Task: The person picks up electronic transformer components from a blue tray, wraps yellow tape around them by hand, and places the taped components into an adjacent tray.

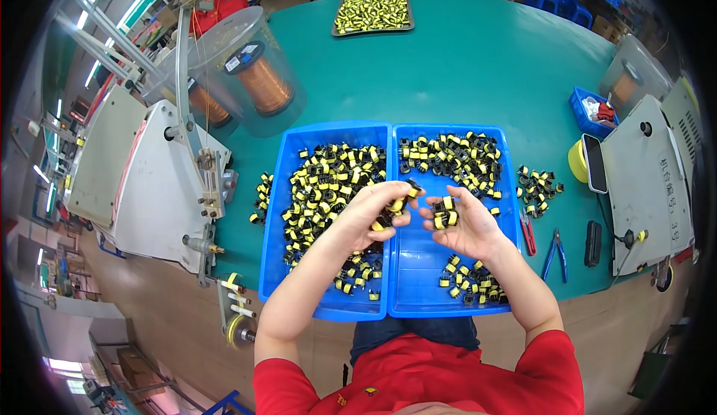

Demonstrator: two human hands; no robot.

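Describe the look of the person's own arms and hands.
The left hand and right hand wear no gloves; no watch or bracelet shows. The left arm and right arm are bare below the short red fabric sleeves of a red shirt.

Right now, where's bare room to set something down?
Widest free patch: the green tabletop between the far tray and the left blue bin and right blue bin. Inside the right bin, bare floor shows left of its near pile. Crowded: the left bin, heaped with yellow-black parts, and the right-hand tabletop, with loose parts, blue pliers and black case.
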